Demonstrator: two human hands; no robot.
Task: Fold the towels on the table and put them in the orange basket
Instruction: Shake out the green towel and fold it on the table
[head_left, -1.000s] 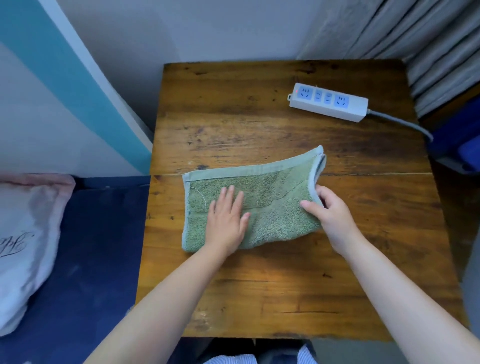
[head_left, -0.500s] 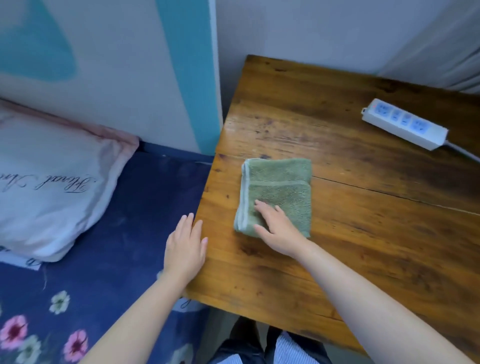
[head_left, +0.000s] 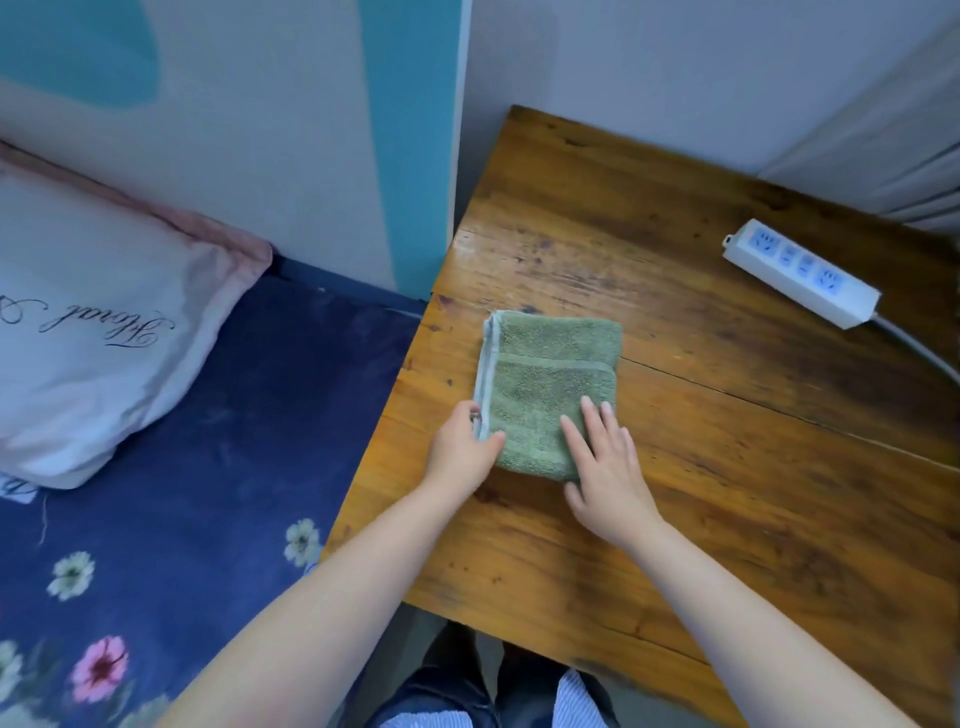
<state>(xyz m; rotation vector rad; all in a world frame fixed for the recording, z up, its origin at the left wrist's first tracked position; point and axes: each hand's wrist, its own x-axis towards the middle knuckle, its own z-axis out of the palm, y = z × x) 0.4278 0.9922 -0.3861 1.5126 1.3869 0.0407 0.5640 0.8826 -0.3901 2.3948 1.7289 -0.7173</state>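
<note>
On the wooden table, head view: green towel lies folded into a compact rectangle, near the table's left edge, its pale hemmed edges stacked along the side where the left hand works.

Left hand: thumb on top of the towel's near-left corner, fingers curled at the hem side. It pinches that corner; how far the fingers reach under the layers cannot be told.

Right hand: flat, fingers straight and slightly spread, pressing the near-right part of the towel just beside the left-hand pinch. Holds nothing, only presses.

Orange basket: not in view. Judgement: folding looks finished and the step in hand is the pick-up for transfer.

Away from the grip, far right: white power strip with its cable, well apart from the towel. Left of the grip, off the table: dark floral bedspread and a pillow.

Risks, judged:
- Pinch sits at one corner only. Lifting from there could let the lower layers hang open, since the fold is loose terry with nothing securing it.
- Towel lies near the table edge; a sideways drag toward the left hand could slide it off onto the bed.
- Releasing the right-hand press before the left has all layers could let the top layer spring back.
</note>
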